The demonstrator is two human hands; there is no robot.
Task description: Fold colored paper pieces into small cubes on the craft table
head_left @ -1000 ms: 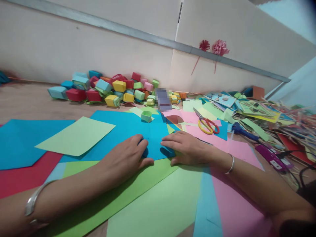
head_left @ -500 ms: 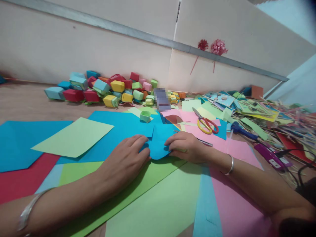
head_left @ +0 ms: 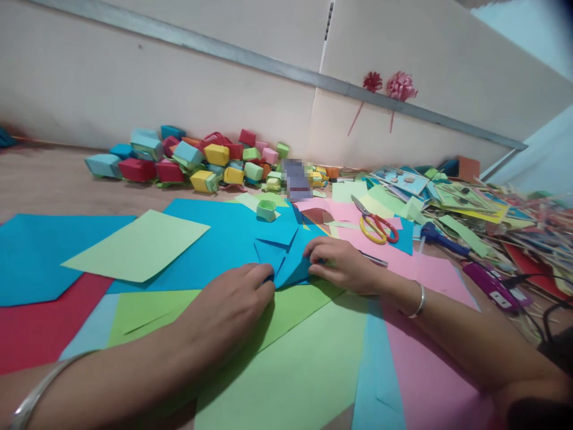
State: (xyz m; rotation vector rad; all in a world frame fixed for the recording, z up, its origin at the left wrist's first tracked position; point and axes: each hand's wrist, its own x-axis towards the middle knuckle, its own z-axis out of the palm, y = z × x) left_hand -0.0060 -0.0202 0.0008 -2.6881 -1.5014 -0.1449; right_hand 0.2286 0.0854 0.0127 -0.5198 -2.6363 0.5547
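Observation:
A small blue folded paper (head_left: 293, 263) lies between my two hands, with creased triangular flaps standing up at its left. My left hand (head_left: 242, 298) pinches its lower left edge, fingers curled together. On its right side, my right hand (head_left: 338, 263) grips the edge with bent fingers. Under both hands are a large blue sheet (head_left: 215, 239) and a green sheet (head_left: 286, 316). A small light green paper box (head_left: 266, 209) stands just beyond the folded paper. The fingertips of both hands are partly hidden.
Yellow-and-red scissors (head_left: 378, 228) and a pen (head_left: 373, 258) lie right of centre, near a blue glue gun (head_left: 441, 239) and a purple power strip (head_left: 492, 286). Coloured paper boxes (head_left: 170, 161) are heaped at the back left. A pale green sheet (head_left: 138, 245) lies left.
The blue paper, rounded and smooth before, now shows sharp creases and triangular flaps. My left hand has shifted slightly down, and the view has moved a little.

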